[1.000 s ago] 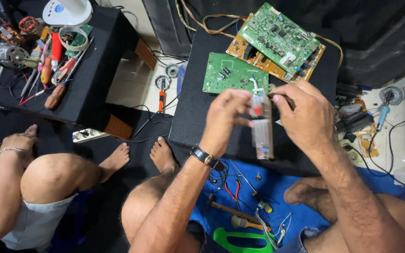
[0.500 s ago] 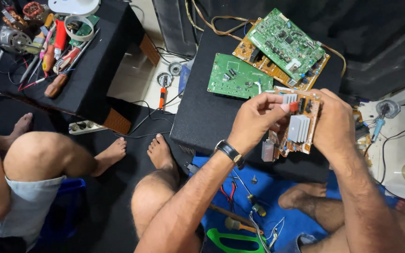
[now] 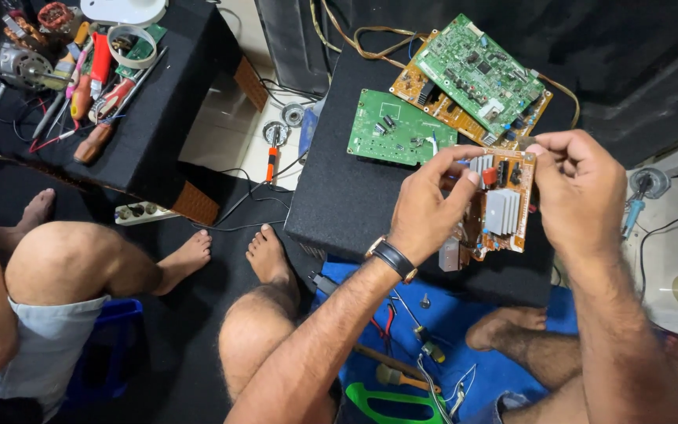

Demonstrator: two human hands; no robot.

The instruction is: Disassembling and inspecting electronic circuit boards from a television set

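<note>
I hold a brown circuit board with silver heat sinks up in front of me, over a black carpeted box. My left hand, with a dark watch on its wrist, pinches the board's left edge. My right hand grips its upper right corner. The board faces me, tilted slightly. On the box behind it lie a green circuit board and a stack of a second green board on an orange one.
Another person's bare legs sit at the left. A second black box holds screwdrivers, pliers, a tape roll and a small motor. A screwdriver lies on the floor. Tools and wires lie on a blue mat by my feet.
The brown board turned from edge-on to facing me and moved right, both hands still on it. The view shifted slightly.
</note>
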